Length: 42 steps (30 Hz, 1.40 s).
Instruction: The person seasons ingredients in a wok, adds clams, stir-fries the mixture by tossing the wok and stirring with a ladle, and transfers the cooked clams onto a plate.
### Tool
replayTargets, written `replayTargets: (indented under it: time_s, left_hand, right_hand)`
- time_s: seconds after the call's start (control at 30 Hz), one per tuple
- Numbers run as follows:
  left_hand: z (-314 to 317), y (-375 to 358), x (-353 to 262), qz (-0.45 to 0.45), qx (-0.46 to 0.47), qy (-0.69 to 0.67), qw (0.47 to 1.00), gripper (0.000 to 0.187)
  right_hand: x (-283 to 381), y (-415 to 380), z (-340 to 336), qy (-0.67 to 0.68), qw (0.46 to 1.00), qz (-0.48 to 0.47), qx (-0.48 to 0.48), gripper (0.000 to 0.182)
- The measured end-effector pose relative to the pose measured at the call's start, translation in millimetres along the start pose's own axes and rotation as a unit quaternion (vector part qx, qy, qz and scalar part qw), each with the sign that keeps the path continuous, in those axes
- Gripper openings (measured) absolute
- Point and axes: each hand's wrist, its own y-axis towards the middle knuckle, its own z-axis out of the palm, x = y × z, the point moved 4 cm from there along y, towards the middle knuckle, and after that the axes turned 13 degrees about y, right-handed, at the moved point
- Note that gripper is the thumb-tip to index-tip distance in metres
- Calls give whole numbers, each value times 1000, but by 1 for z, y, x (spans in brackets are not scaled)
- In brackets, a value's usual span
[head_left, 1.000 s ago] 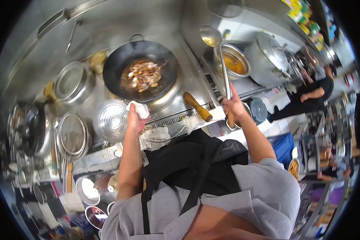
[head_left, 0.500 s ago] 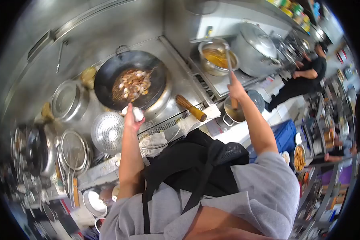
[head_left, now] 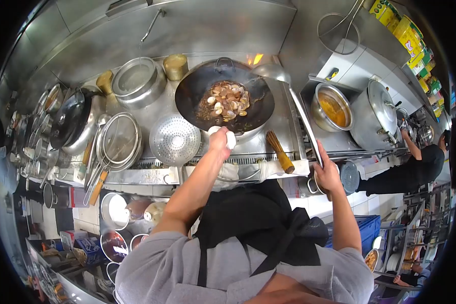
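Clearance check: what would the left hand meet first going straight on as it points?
Most likely the near side of the black wok, right ahead of the left hand and its white cloth. Depth is unclear; they may be touching.

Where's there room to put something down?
Bare steel shows between the bunched white cloth in the left hand and the brown-bristled brush with a yellow grip, and between the round silver pot and the round, holed metal skimmer. The left end is crowded with round dark pans.
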Motion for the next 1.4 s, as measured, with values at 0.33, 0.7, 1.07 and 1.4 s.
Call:
replayTargets:
  time_s: [0.33,0.7,1.07,1.4]
  left_hand:
    - [6,-1,6,-27,5,1,1000,8]
    - [-38,-61,71,108,-33,33,993,27]
    - [12,-15,-12,-49,-6,40,998,8]
    - [-48,-68,94,-5,6,62,998,23]
  right_hand:
    - [56,72,-40,-260,908,-31,328,89]
    - [39,92,87,-308,930,61,192,85]
    - [33,70,6,-101,931,-1,350,84]
    - [37,116,76,-289,933,29,213,88]
